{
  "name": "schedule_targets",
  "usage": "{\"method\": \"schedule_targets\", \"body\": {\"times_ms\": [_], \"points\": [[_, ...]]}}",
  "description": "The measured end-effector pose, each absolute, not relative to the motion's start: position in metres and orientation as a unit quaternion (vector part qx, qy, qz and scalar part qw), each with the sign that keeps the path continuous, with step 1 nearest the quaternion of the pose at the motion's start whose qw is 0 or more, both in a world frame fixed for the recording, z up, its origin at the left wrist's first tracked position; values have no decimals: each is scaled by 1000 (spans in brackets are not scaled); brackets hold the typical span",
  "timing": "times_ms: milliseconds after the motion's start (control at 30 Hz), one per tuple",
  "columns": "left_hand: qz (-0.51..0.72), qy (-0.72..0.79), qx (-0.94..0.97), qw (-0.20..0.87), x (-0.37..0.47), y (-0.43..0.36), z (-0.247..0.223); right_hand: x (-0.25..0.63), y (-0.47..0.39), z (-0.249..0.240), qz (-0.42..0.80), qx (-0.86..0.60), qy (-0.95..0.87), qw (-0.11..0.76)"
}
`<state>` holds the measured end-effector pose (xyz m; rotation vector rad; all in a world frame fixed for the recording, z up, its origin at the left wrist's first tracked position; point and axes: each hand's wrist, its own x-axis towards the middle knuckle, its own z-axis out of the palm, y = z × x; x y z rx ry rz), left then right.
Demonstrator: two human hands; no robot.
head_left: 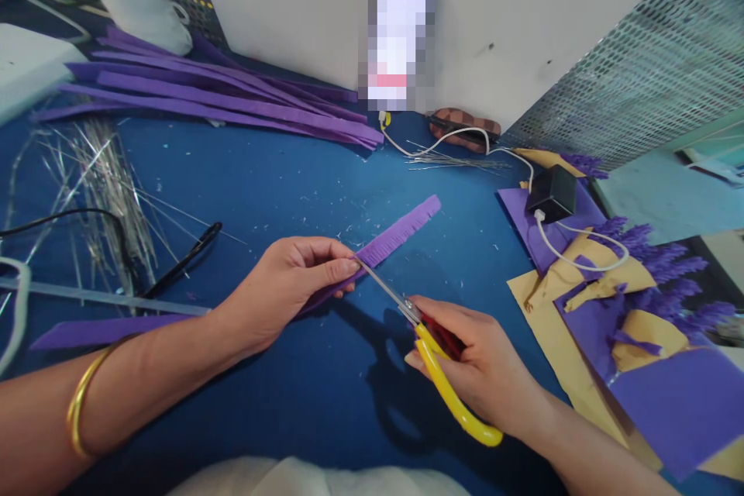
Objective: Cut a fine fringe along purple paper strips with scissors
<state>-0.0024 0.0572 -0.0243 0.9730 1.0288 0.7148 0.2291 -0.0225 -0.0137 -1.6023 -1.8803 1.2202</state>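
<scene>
Pinched between the thumb and fingers of my left hand (pixel 302 275) is a long purple strip (pixel 401 231). Its far end, pointing up and right, has fine cuts along one edge like a fringe. The rest of the strip runs back under my left forearm. My right hand (pixel 473 360) grips scissors (pixel 450 387) with a yellow handle; part of the handle looks red. The narrow blades look nearly together, and their tips meet the strip's edge right beside my left thumb. Whether the blades are cutting into it I cannot tell.
Uncut purple strips (pixel 232 93) lie at the back left, near a white mug-like vessel (pixel 142 4). Thin wires (pixel 110 194) and a glue stick (pixel 116 296) are left. A phone (pixel 398 39) leans at the back, cabled to a black adapter (pixel 552 192). Paper-wrapped purple flowers (pixel 645 267) lie right.
</scene>
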Motion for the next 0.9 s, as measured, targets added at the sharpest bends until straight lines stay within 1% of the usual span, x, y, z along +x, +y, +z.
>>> {"method": "schedule_targets", "body": {"times_ms": [300,500,567,633,767,900], "points": [[319,474,448,688,-2,58,-25,229,-21,-13,442,-572,-665,191],[318,468,440,697,-3,58,-25,227,-19,-12,544,-563,-588,205],[318,470,445,693,-3,58,-25,227,-19,-12,556,-563,-574,212],[310,481,453,684,-3,58,-25,227,-19,-12,536,-570,-586,212],[310,491,445,681,-2,57,-24,227,-20,-13,447,-594,-635,210],[331,470,433,694,-3,58,-25,229,-21,-13,427,-598,-646,206]]}}
